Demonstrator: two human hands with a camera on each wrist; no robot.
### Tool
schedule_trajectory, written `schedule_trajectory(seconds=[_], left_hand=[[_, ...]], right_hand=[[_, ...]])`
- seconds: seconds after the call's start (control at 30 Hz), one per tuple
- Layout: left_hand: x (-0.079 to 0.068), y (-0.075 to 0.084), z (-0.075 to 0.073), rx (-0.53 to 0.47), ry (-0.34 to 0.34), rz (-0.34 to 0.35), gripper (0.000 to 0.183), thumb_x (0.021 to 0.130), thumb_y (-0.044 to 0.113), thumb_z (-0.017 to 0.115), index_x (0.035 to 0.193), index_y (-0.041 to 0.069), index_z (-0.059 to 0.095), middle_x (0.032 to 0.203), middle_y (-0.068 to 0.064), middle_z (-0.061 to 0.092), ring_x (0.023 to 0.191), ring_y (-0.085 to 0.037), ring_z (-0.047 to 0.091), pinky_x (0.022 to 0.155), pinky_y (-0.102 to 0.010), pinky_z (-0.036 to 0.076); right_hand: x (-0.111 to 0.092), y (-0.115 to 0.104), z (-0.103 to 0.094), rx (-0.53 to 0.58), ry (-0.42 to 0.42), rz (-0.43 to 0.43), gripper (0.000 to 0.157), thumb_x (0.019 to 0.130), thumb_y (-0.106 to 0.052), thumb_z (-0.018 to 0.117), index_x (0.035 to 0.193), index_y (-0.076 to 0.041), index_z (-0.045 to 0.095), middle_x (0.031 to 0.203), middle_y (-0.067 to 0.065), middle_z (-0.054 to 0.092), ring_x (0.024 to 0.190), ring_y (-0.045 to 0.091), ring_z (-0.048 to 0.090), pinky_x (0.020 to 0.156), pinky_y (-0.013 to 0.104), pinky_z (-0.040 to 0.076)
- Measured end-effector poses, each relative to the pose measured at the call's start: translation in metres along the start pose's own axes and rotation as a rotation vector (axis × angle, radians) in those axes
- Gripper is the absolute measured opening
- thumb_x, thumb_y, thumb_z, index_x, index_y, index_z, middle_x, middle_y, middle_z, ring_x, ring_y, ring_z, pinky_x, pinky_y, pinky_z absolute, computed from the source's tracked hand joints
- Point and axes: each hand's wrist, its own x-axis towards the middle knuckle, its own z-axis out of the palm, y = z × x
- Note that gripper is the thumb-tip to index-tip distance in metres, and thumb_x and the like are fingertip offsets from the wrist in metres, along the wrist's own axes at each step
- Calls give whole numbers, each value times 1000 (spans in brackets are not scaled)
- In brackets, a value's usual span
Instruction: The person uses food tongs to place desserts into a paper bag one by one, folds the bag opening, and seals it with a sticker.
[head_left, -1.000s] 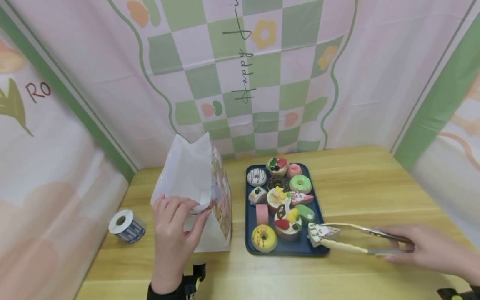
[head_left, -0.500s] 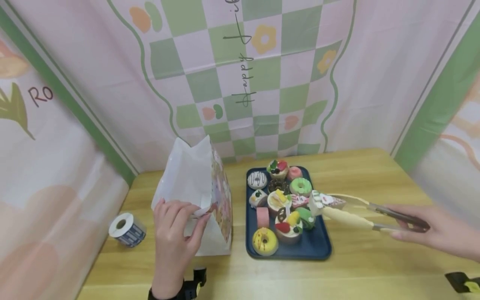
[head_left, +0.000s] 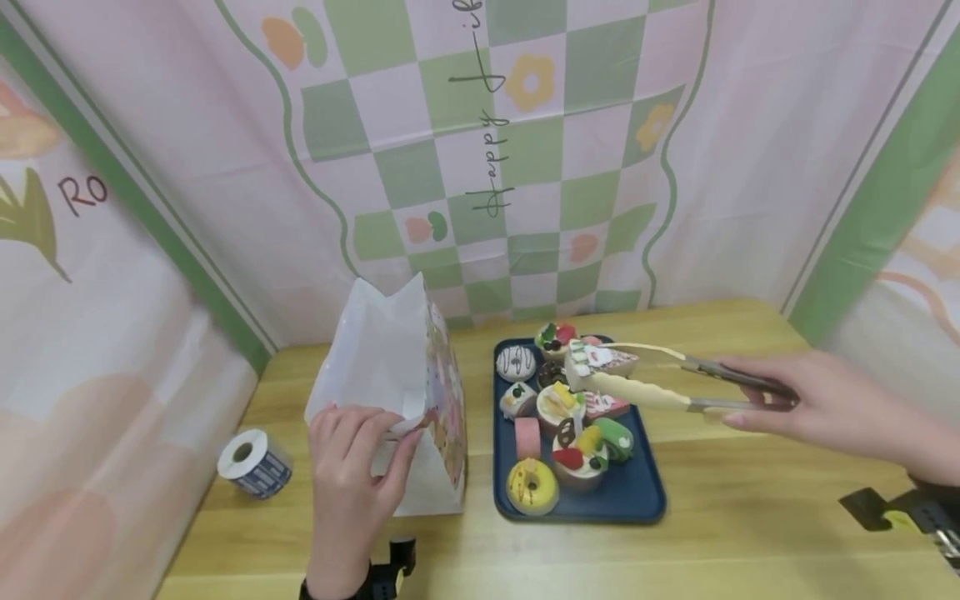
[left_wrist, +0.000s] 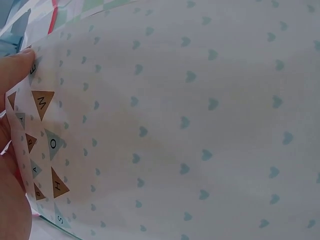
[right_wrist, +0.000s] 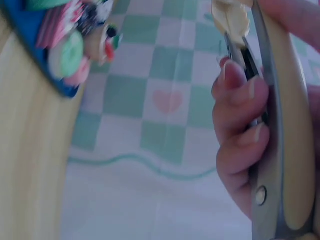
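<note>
My left hand point(head_left: 356, 462) pinches the near rim of a white paper bag point(head_left: 375, 350) that stands with its mouth open. In the left wrist view, the bag's side point(left_wrist: 165, 120) with small hearts and lettered triangles fills the picture. My right hand point(head_left: 810, 408) grips a pair of tongs point(head_left: 720, 387); the right wrist view shows fingers curled round the handle point(right_wrist: 290, 130). Between the tongs' pale tips sits a toy cake slice point(head_left: 600, 360), held above the dark blue tray point(head_left: 637, 500). Beneath it the slice hides part of a chocolate donut point(head_left: 551, 375) and other pieces.
On the tray are several toy sweets, among them a yellow donut point(head_left: 532, 487), a fruit-topped cake point(head_left: 579, 462) and a pink block point(head_left: 527, 437). A roll of labels point(head_left: 255, 464) stands left of the bag. Behind the wooden table point(head_left: 750, 500) hangs a checkered cloth point(head_left: 495, 167).
The tongs and cake slice have risen from the tray's right edge and moved left and toward the back, over the sweets. My left hand stays on the bag's rim.
</note>
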Motion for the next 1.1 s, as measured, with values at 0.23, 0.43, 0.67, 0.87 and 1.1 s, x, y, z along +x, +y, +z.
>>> schedule_trajectory(seconds=[0.23, 0.43, 0.67, 0.87, 1.1], left_hand=[[1, 1, 2, -11, 1, -10, 20, 76, 20, 70, 77, 0, 66, 73, -11, 63, 73, -27, 50, 75, -50, 34], [1, 1, 2, -13, 9, -6, 23, 80, 23, 69, 76, 0, 65, 73, -11, 63, 72, -28, 50, 75, -50, 34], [1, 2, 4, -12, 27, 1, 39, 90, 36, 61, 74, 1, 64, 72, -10, 63, 71, -27, 49, 74, -50, 33], [-1, 2, 4, -11, 21, -14, 36, 89, 34, 63, 75, 1, 65, 71, -10, 62, 71, -27, 49, 75, -51, 33], [-1, 3, 4, -11, 20, -18, 28, 84, 28, 67, 78, 1, 66, 72, -9, 62, 72, -28, 49, 77, -52, 32]], right_hand=[[27, -28, -16, -36, 25, -52, 54, 77, -38, 75, 121, -9, 63, 59, -16, 45, 46, -1, 35, 44, 21, 33], [48, -47, -25, -39, 33, -123, 54, 80, -39, 72, 124, -10, 62, 58, -17, 45, 46, -1, 35, 46, 22, 34], [67, -64, -30, -34, 14, -54, 61, 80, -44, 70, 129, -9, 59, 57, -13, 47, 46, 5, 37, 48, 26, 34], [78, -76, -34, -47, -52, -13, 68, 80, -54, 65, 130, -9, 58, 59, -9, 50, 47, 7, 39, 45, 26, 31], [89, -86, -37, -16, -51, -72, 67, 83, -56, 61, 131, -8, 57, 62, -9, 52, 47, 6, 39, 48, 26, 34]])
